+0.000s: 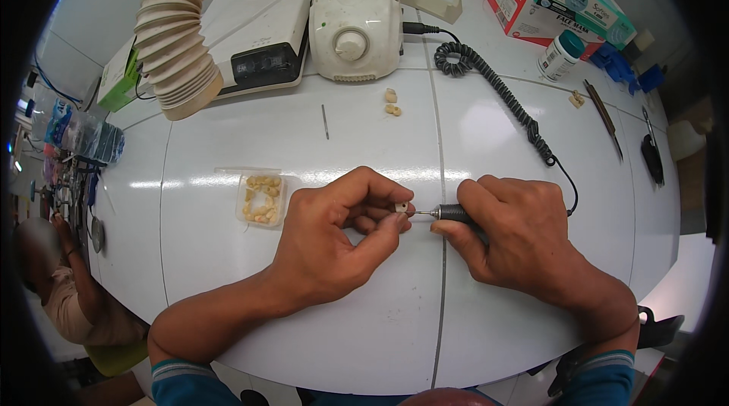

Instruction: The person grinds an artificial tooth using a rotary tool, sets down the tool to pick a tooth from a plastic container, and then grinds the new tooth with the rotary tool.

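My left hand [334,233] pinches a small off-white tooth [401,208] between thumb and fingertips, over the middle of the table. From the right, my right hand [515,227] grips a dark dental handpiece [454,213], whose thin metal bur [421,213] reaches the tooth; whether it touches cannot be made out. A coiled black cord [507,94] runs from the handpiece up to a cream control unit [355,26] with a round knob. Left of my left hand sits a clear plastic box [262,199] holding several yellowish teeth.
A ribbed suction hose [176,34] hangs over a white machine [262,26] at the far left. Small tooth pieces [392,102] and a loose bur [325,122] lie mid-table. At right are mask boxes [558,3], a bottle [562,55] and a carving tool [604,119]. Another person [80,292] sits left.
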The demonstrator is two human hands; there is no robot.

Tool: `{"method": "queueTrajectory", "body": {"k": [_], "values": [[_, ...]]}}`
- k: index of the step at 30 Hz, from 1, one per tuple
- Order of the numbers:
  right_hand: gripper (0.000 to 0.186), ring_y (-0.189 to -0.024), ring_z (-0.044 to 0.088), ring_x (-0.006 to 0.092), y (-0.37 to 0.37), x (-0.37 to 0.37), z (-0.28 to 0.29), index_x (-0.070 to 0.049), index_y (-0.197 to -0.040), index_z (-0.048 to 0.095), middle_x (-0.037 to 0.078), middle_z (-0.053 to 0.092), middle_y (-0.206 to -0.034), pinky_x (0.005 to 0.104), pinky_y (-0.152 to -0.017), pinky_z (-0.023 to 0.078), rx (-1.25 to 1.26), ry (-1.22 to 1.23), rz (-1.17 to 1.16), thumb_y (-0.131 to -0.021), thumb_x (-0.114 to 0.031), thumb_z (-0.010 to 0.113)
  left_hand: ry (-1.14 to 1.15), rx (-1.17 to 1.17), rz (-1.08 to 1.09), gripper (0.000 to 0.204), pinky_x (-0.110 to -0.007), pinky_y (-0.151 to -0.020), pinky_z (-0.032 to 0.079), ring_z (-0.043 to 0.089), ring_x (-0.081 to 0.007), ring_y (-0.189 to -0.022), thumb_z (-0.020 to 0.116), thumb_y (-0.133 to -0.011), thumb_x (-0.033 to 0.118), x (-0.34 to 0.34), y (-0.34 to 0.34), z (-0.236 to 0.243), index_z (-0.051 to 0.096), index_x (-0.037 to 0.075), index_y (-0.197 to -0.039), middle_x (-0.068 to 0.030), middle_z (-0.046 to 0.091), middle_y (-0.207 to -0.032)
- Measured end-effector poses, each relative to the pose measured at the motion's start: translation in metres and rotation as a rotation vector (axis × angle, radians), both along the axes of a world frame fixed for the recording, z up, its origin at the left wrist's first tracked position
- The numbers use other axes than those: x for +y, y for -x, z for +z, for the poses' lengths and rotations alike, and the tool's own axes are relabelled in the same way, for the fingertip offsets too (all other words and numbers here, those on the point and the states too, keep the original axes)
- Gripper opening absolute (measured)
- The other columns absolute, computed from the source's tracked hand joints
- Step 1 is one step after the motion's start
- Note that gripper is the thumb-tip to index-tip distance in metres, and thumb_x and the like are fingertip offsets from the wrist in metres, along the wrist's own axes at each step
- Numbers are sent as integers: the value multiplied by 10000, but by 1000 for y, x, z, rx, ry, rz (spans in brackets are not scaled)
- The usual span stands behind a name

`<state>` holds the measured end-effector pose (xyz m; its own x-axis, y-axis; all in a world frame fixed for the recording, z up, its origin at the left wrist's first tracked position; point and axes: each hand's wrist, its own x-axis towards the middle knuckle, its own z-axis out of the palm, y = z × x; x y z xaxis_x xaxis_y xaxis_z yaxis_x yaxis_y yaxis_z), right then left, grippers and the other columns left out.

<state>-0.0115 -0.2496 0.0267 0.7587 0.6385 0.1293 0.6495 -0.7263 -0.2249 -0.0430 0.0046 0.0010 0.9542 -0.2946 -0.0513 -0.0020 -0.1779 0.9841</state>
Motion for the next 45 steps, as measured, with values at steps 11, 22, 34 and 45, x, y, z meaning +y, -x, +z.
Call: {"method": "queueTrajectory", "body": {"k": [11, 22, 34, 45], "values": [[410, -525, 632, 246, 0, 1, -1, -86, -829, 656, 45, 621, -645, 400, -484, 444, -4, -2, -15, -997, -425, 812, -84, -18, -16, 206, -280, -918, 650, 822, -206, -1062, 697, -1006, -59, 0, 0, 2, 700, -74, -1211, -161, 805, -1120], [387, -530, 605, 274, 2, 0, -1, -84, -835, 604, 62, 564, -649, 417, -505, 426, 22, -5, -21, -965, -358, 844, -91, -25, -13, 202, -274, -910, 651, 821, -195, -1051, 701, -999, -63, 0, 0, 1, 701, -72, -1201, -154, 804, -1107], [420, -508, 620, 236, 1, 1, 1, -84, -820, 663, 49, 624, -636, 402, -480, 432, 12, 21, -16, -1011, -433, 798, -94, -20, -3, 202, -273, -908, 653, 820, -191, -1046, 705, -990, -64, 0, 0, 1, 699, -71, -1192, -152, 809, -1101], [428, -504, 622, 237, 0, 1, 1, -85, -818, 660, 46, 622, -630, 401, -477, 436, 6, 21, -12, -1014, -442, 793, -89, -13, -3, 203, -277, -913, 653, 820, -191, -1051, 697, -986, -67, 0, 0, 1, 696, -70, -1189, -153, 806, -1108]]}}
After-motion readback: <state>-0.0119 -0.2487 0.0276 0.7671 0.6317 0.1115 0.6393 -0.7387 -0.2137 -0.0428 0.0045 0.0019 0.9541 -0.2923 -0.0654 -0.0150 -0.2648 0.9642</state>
